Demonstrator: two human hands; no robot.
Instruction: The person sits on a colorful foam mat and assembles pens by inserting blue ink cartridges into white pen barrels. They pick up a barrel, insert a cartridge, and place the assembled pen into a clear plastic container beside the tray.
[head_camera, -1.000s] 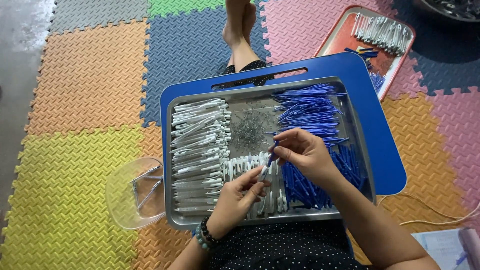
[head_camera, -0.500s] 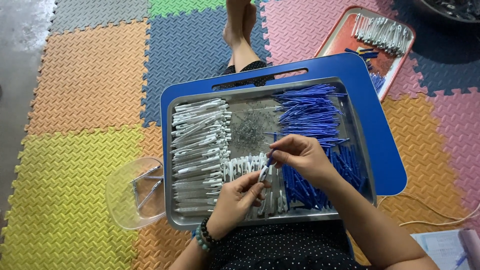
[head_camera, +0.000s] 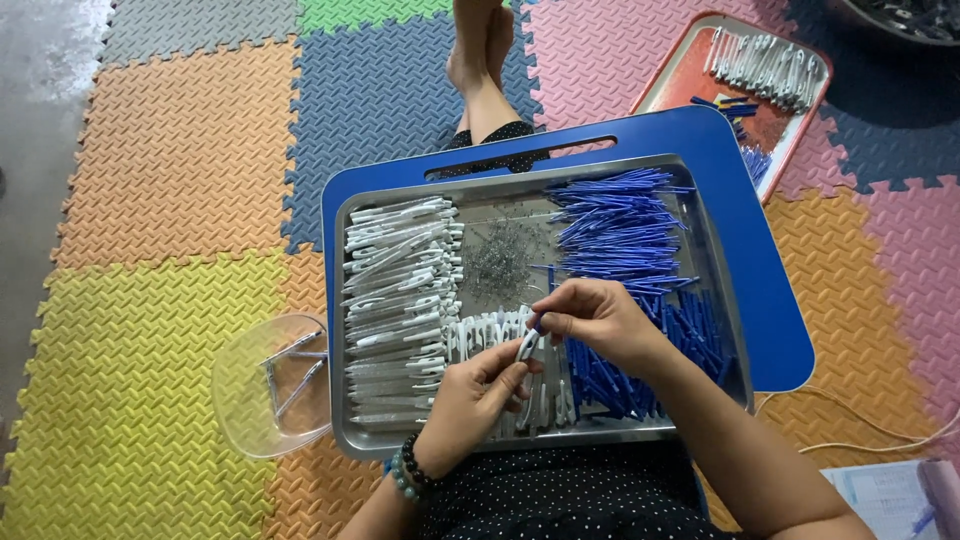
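**Pen parts meet over a crowded steel tray**

Seated on the floor, I hold a white pen barrel (head_camera: 527, 345) over the near middle of the steel tray (head_camera: 520, 178) that rests on a blue lap desk (head_camera: 775, 300). My left hand (head_camera: 475, 395) has its grip closed narrow around the lower end of the barrel, thumb and fingers pinched on it. My right hand (head_camera: 598, 318) comes in from the right, its grip pinched tight at the barrel's upper tip, where a small dark blue bit shows; whether that bit is a separate piece I cannot tell. The two hands touch the same barrel and nearly touch each other.

On the left of the tray lies a stack of white pen barrels (head_camera: 395, 290), laid sideways in rows. In the far middle sits a heap of small metal springs (head_camera: 495, 262). On the right, blue refills (head_camera: 620, 225) are piled toward the far edge, with more blue parts (head_camera: 690, 335) just beyond my right wrist. A smaller cluster of white pieces (head_camera: 480, 328) lies directly under my hands.

Left of the tray, a clear plastic bowl (head_camera: 265, 385) stands on the coloured foam mats (head_camera: 150, 170) and holds a few pens. Far right, a red tray (head_camera: 690, 85) carries more white pen parts (head_camera: 765, 60). A beaded bracelet (head_camera: 405, 475) circles my left wrist.
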